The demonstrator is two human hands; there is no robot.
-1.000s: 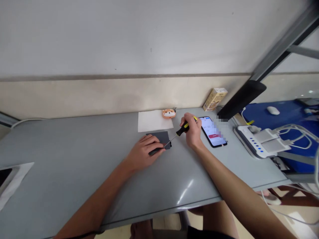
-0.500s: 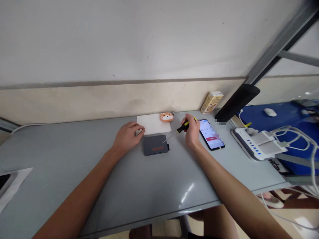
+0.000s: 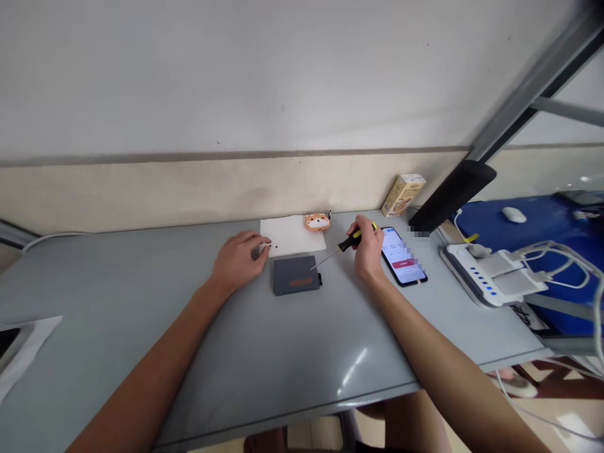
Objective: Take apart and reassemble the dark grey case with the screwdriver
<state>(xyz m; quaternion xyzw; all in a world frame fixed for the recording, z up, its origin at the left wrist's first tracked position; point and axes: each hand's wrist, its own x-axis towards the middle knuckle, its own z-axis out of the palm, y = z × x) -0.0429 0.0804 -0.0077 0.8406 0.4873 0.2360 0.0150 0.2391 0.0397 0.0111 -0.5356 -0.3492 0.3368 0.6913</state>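
Note:
A small dark grey box (image 3: 296, 275) with a reddish strip on its front lies flat on the grey table (image 3: 264, 352). My right hand (image 3: 367, 250) is closed round a black-and-yellow screwdriver (image 3: 350, 240). Its thin shaft slants down-left, with the tip over the box's right top corner. My left hand (image 3: 240, 257) rests just left of the box. Its fingers are drawn together in a pinch at the edge of a white paper sheet (image 3: 293, 234). Tiny dark specks (image 3: 272, 246) lie on the paper by the fingertips. What the pinch holds, if anything, is too small to see.
An orange animal-shaped case (image 3: 317, 221) sits on the paper's far corner. A lit phone (image 3: 402, 255) lies right of my right hand. A small carton (image 3: 402, 194) stands by the wall. A white power strip (image 3: 491, 277) with cables is at far right. A dark strut (image 3: 453, 195) slants overhead.
A second ago my left hand pressed on the box beside the screwdriver tip. It has moved up-left to the paper's edge, uncovering the box. The right hand keeps the screwdriver nearly still.

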